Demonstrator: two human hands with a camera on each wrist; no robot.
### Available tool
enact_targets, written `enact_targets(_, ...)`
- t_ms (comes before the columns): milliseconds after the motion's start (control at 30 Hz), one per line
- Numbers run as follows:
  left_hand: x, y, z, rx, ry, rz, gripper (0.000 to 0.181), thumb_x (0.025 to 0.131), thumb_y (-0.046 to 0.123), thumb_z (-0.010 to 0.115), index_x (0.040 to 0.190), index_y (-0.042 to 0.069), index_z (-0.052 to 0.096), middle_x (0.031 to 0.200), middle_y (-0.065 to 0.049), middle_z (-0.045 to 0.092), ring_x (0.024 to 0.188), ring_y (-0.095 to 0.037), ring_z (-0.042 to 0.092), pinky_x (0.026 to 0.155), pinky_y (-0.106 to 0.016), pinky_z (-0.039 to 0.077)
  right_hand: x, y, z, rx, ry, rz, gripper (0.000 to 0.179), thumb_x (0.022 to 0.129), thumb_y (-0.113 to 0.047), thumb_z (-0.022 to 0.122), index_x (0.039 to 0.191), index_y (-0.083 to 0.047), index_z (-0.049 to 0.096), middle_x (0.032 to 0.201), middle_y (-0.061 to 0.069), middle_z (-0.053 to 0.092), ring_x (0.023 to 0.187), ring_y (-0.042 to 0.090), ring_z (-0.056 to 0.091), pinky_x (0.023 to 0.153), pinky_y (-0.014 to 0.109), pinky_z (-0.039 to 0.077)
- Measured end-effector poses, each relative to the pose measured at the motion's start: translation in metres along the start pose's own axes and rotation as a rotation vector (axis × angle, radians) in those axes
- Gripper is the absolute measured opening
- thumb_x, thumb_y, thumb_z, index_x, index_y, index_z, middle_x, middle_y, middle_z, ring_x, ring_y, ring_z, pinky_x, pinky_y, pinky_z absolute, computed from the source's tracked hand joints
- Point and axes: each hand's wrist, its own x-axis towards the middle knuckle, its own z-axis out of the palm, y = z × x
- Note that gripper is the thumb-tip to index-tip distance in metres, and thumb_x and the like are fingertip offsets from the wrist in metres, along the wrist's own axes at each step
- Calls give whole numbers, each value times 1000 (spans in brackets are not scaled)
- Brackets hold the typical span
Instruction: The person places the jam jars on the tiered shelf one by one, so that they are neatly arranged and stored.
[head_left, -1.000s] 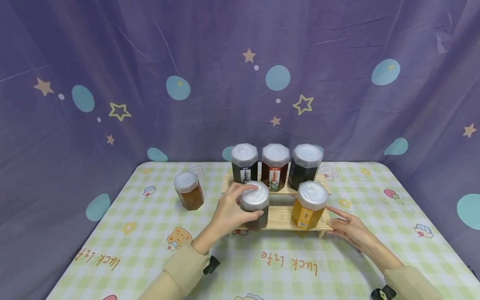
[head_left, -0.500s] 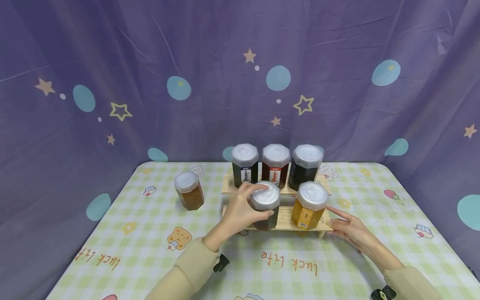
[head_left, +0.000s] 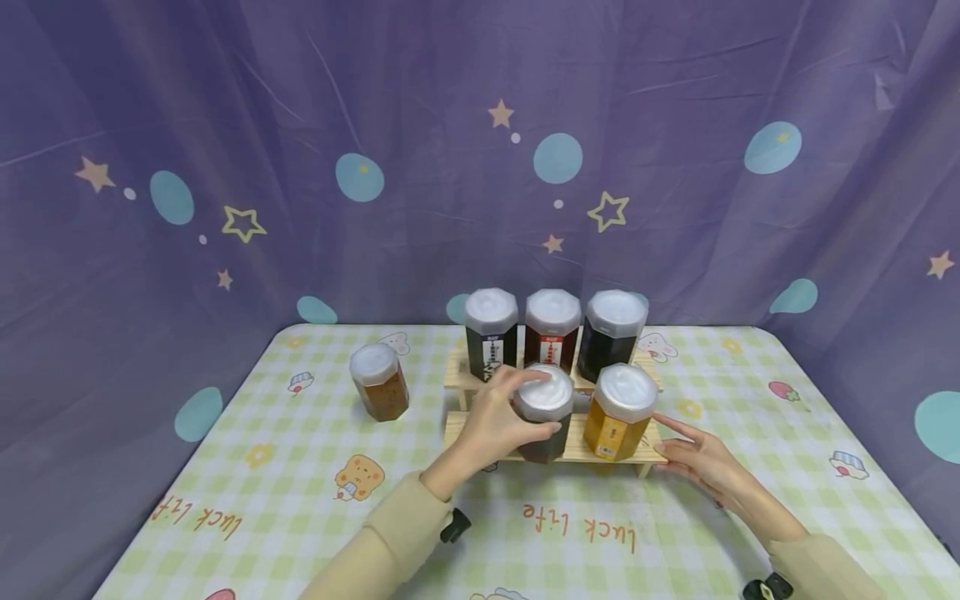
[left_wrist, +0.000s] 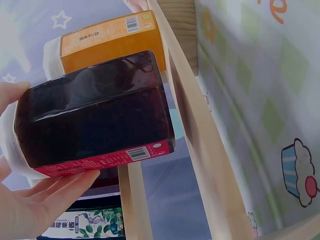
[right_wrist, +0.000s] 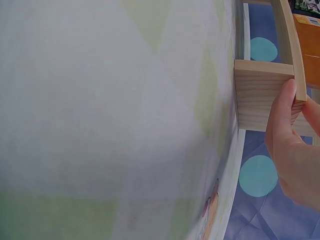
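My left hand (head_left: 498, 421) grips a dark jar (head_left: 544, 429) with a white lid, thumb and fingers about its upper part. The jar stands over the middle of the lower board of a two-tier wooden rack (head_left: 465, 429); whether its base touches the board I cannot tell. In the left wrist view this dark jar (left_wrist: 95, 115) shows a red label. Just right of it, a yellow-orange jar (head_left: 617, 429) sits on the same board. At the rack's right end, my right hand (head_left: 701, 458) pinches the lower board's end (right_wrist: 300, 92), seen closely in the right wrist view.
On the upper tier stand a left dark jar (head_left: 491, 333), a red-labelled jar (head_left: 551, 333) and a right dark jar (head_left: 611, 337). A brown jar (head_left: 384, 396) stands apart on the checked tablecloth (head_left: 300, 450) at left. Behind hangs a purple curtain (head_left: 420, 250).
My left hand has moved right along the lower board with the dark jar, bringing it nearer the yellow-orange jar. The right hand has stayed at the rack's end.
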Motion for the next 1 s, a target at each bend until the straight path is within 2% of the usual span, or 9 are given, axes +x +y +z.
enact_targets(167, 1, 0, 2, -1, -6, -9, 53, 60, 24, 81, 108, 18, 60, 96, -5, 51, 84, -17, 53, 72, -30, 44, 0, 0, 0, 3, -5, -4, 68, 86, -10, 57, 140, -1, 17, 94, 6, 61, 85, 14, 61, 82, 36, 47)
enact_targets(433, 4, 0, 7, 14, 8, 40, 54, 58, 24, 81, 107, 16, 61, 94, -5, 52, 83, -17, 54, 71, -29, 43, -1, 0, 0, 9, -4, -6, 67, 86, -9, 57, 140, -4, 19, 93, 6, 61, 85, 14, 61, 82, 36, 47)
enact_targets(567, 5, 0, 9, 19, 6, 38, 53, 59, 25, 81, 107, 17, 60, 95, -5, 53, 83, -18, 54, 72, -29, 43, -1, 1, 0, 16, -4, -9, 63, 86, -9, 57, 140, -7, 23, 93, 6, 61, 85, 14, 61, 82, 36, 47)
enact_targets(800, 6, 0, 11, 15, -2, 36, 53, 60, 25, 81, 108, 17, 60, 98, -6, 53, 83, -19, 55, 72, -29, 43, 0, 0, 0, 0, 0, -4, 69, 86, -9, 56, 140, 1, 14, 94, 5, 61, 85, 14, 61, 82, 36, 47)
enact_targets(1000, 7, -1, 14, 13, -22, 7, 53, 60, 25, 81, 108, 17, 60, 99, -7, 52, 84, -20, 55, 71, -29, 44, 0, 0, 0, -8, 1, -1, 69, 86, -10, 56, 140, 1, 14, 94, 5, 61, 85, 14, 61, 82, 36, 47)
